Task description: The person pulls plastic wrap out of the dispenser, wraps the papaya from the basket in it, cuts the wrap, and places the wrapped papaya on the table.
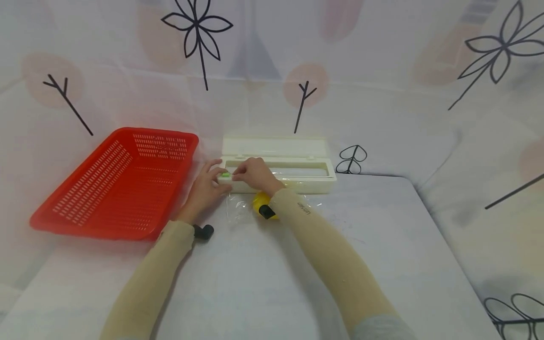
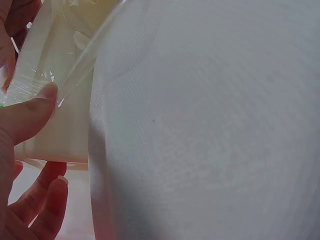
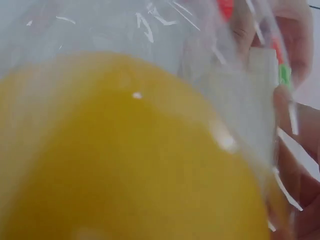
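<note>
A cream cling film dispenser [image 1: 297, 185] lies lengthwise at the back of the table, its lid [image 1: 276, 146] raised behind it. My left hand [image 1: 205, 189] grips the dispenser's left end, thumb [image 2: 37, 112] pressing on the film-covered front. At that same end, my right hand [image 1: 256, 174] has its fingers curled and pinches at the small green slide cutter [image 3: 284, 75]; the fingertips partly hide it. Clear cling film [image 1: 238, 208] hangs from the dispenser's front onto the table. A round yellow thing [image 3: 135, 150] lies with the film over it, beneath my right wrist.
A red perforated plastic basket [image 1: 140, 189] stands to the left, close to my left forearm. White cloth [image 1: 246, 283] covers the table, and a patterned curtain [image 1: 382, 118] hangs behind. A black wrist camera mount [image 1: 204, 232] juts from the left wrist.
</note>
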Action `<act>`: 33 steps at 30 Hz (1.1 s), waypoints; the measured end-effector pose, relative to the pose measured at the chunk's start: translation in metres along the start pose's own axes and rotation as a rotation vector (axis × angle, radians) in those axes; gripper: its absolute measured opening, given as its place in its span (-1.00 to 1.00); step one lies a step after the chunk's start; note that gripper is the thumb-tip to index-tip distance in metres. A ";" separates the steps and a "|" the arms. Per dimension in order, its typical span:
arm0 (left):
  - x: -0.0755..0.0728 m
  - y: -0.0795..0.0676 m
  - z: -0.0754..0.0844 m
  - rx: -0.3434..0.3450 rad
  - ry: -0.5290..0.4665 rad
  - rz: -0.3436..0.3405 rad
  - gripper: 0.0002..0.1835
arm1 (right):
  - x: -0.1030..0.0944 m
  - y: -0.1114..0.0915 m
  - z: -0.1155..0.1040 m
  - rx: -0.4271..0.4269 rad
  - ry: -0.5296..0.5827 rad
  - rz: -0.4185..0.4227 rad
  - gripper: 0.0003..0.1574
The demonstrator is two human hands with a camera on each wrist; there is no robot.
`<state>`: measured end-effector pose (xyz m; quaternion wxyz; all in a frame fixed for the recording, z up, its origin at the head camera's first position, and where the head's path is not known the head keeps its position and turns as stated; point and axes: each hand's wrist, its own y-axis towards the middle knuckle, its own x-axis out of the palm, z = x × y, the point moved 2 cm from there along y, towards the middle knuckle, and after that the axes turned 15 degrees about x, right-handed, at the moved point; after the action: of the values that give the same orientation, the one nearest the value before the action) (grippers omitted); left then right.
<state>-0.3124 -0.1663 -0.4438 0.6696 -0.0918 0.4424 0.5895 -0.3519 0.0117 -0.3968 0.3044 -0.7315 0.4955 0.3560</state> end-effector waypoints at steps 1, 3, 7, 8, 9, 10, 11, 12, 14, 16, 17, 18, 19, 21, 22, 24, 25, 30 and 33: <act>0.000 0.000 0.000 -0.005 0.003 -0.001 -0.53 | -0.001 -0.001 0.000 0.006 0.005 0.005 -0.78; 0.001 0.000 0.001 -0.014 0.003 0.003 -0.53 | -0.003 -0.002 0.001 0.012 0.011 0.008 -0.80; 0.001 0.000 0.003 -0.029 0.008 0.013 -0.54 | -0.007 -0.004 0.000 0.010 0.014 -0.010 -0.82; 0.002 0.000 0.003 -0.028 0.009 0.012 -0.54 | -0.008 -0.004 0.000 0.015 0.010 -0.014 -0.82; 0.002 0.001 0.004 -0.030 0.010 0.012 -0.53 | -0.009 -0.004 0.000 0.022 0.004 -0.016 -0.82; 0.002 0.001 0.004 -0.030 0.009 0.012 -0.53 | -0.009 -0.005 0.000 0.031 0.000 -0.016 -0.82; 0.003 0.001 0.005 -0.030 0.008 0.013 -0.52 | -0.010 -0.005 0.000 0.039 -0.005 -0.015 -0.82; 0.003 0.002 0.005 -0.031 0.008 0.016 -0.52 | -0.010 -0.005 0.001 0.043 -0.006 -0.014 -0.83; 0.003 0.002 0.006 -0.032 0.008 0.020 -0.52 | -0.011 -0.006 0.000 0.038 0.004 -0.018 -0.84; 0.003 0.002 0.006 -0.029 0.013 0.026 -0.52 | -0.011 -0.007 0.000 0.028 0.019 -0.034 -0.84; 0.003 0.002 0.006 -0.027 0.015 0.029 -0.52 | -0.011 -0.007 0.000 0.022 0.023 -0.044 -0.81; 0.003 0.002 0.006 -0.024 0.019 0.028 -0.52 | -0.010 -0.008 0.000 0.018 0.023 -0.055 -0.78; 0.004 0.002 0.006 -0.021 0.024 0.026 -0.52 | -0.009 -0.008 0.000 0.014 0.019 -0.066 -0.74; 0.004 0.001 0.005 -0.029 0.031 0.023 -0.53 | -0.007 -0.007 0.000 0.010 0.002 -0.084 -0.70; 0.005 0.001 0.005 -0.036 0.033 0.020 -0.54 | -0.006 -0.007 0.000 0.006 -0.009 -0.088 -0.69; 0.006 0.001 0.003 -0.045 0.038 0.014 -0.54 | -0.004 -0.007 -0.001 -0.005 -0.029 -0.092 -0.69; 0.006 0.001 0.003 -0.048 0.042 0.011 -0.55 | -0.004 -0.006 -0.002 -0.012 -0.038 -0.094 -0.69; 0.008 0.002 0.002 -0.050 0.046 0.002 -0.57 | -0.004 -0.006 -0.007 -0.024 -0.094 -0.092 -0.69; 0.008 0.002 0.003 -0.059 0.036 -0.001 -0.59 | -0.003 -0.006 -0.009 -0.014 -0.095 -0.093 -0.69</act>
<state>-0.3138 -0.1581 -0.4467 0.6588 -0.1225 0.4369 0.6001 -0.3455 0.0081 -0.3886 0.3386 -0.7382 0.4435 0.3791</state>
